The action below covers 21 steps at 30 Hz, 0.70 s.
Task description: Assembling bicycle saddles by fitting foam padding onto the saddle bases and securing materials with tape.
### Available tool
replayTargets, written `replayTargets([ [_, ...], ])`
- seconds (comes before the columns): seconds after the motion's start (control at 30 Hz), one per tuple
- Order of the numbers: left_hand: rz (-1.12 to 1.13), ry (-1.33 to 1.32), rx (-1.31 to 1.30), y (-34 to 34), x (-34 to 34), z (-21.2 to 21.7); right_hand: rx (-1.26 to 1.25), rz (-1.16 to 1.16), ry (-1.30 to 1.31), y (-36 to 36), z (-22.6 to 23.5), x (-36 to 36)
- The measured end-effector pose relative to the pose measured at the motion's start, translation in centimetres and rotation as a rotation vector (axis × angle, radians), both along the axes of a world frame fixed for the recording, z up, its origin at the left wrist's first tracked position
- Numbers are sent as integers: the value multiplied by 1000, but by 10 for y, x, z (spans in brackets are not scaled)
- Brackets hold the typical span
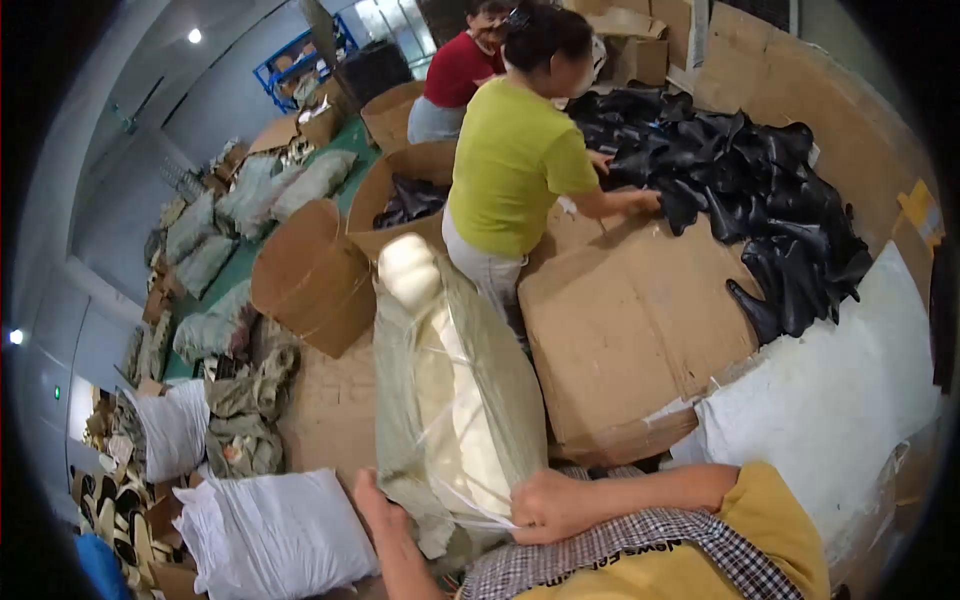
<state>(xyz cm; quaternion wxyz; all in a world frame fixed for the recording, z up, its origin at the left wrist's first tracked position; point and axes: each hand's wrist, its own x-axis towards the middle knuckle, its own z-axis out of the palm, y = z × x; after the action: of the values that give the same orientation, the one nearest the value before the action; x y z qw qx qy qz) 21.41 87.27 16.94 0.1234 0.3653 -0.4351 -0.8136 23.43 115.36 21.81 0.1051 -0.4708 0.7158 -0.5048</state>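
Observation:
A long clear plastic bag (455, 380) stuffed with cream-white foam pieces leans upright against a cardboard-covered table (625, 320). My right hand (550, 505) is clenched on the bag's lower right edge. My left hand (385, 515) presses against the bag's lower left side, fingers pointing up. My yellow top and checked fabric show at the bottom.
A person in a lime-green shirt (515, 160) sorts a heap of black shoe parts (750, 190) on the table; another person in red (460, 70) stands behind. Round cardboard drums (310, 275), filled white sacks (275, 535) and greenish bags (215, 330) crowd the floor at left.

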Motion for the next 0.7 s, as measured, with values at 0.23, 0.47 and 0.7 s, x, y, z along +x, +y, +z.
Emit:
replayTargets([
  [0.23,-300,-256,-274,35,31,-178,636,-293,-64,57,-181,37],
  [0.47,-517,21,-264,0,-17,-153,579,-534,-82,51,-188,22],
  [0.7,-56,-178,-350,-102,22,-146,539,-769,-154,12,-146,30],
])
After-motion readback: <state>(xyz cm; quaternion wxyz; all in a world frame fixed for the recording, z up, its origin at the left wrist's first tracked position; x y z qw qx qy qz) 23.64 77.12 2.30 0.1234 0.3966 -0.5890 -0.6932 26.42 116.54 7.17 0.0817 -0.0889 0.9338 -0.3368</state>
